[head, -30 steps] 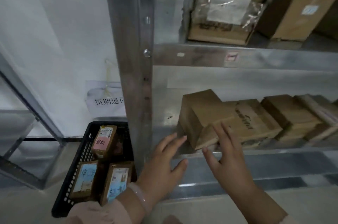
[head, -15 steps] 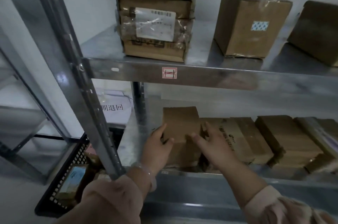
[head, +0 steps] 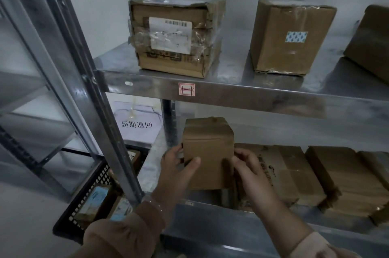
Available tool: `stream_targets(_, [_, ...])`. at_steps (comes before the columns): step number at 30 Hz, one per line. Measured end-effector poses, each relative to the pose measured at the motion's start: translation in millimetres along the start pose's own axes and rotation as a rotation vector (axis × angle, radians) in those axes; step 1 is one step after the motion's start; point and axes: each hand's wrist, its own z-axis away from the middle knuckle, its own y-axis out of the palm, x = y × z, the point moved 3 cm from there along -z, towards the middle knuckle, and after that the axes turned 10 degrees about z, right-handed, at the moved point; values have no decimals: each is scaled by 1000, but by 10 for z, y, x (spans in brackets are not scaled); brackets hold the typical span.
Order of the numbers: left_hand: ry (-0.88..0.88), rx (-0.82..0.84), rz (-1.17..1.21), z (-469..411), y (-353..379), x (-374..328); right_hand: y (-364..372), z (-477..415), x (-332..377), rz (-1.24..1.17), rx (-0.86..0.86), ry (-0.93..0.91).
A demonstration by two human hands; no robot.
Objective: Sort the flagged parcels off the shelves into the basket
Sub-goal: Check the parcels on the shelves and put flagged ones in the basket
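A plain brown cardboard parcel (head: pixel 207 152) stands upright at the left end of the lower shelf (head: pixel 231 222). My left hand (head: pixel 177 170) grips its left side and my right hand (head: pixel 249 170) grips its right side. No label shows on the face turned to me. A black mesh basket (head: pixel 84 209) sits on the floor at the lower left, partly hidden by the shelf post, and holds several labelled parcels (head: pixel 94 200).
More brown parcels (head: pixel 294 175) lie in a row to the right on the lower shelf. The upper shelf (head: pixel 242 91) carries a taped box with a white label (head: pixel 174 36) and a box with a blue sticker (head: pixel 290 36). A steel post (head: pixel 94 93) crosses the left foreground.
Both hands reached in from in front of the shelf and closed on the leftmost parcel, which now stands upright. My view rose, showing more of the upper shelf.
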Motion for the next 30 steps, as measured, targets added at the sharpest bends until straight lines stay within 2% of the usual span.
stream_targets(2, [8, 12, 76, -10, 9, 3, 15, -12, -3, -47, 41, -35])
stream_targets(7, [106, -52, 49, -60, -31, -39, 37, 5, 33, 1, 90, -101])
stream_targets(12, [-67, 10, 256, -90, -221, 120, 50, 34, 98, 246, 22, -272])
stream_targets(14, [-111, 19, 375, -70, -283, 170, 82, 11, 133, 266, -11, -305])
stream_targets(18, [-161, 61, 515, -6, -342, 254, 76, -102, 146, 270, -112, -199])
stream_targets(21, [-214, 79, 611, 12, -388, 291, 95, -139, 151, 165, 40, -75])
stream_targets(23, [-225, 43, 542, -18, -443, 273, 110, -131, 178, 144, 61, -90])
stream_targets(26, [-186, 39, 268, -94, -448, 180, 120, -125, 148, 303, -14, -123])
stream_targets(28, [-189, 32, 201, -118, -407, 80, 169, -97, 157, 419, -24, -156])
stream_targets(30, [-177, 17, 180, -176, -395, 10, 196, -101, 129, 413, -13, -161])
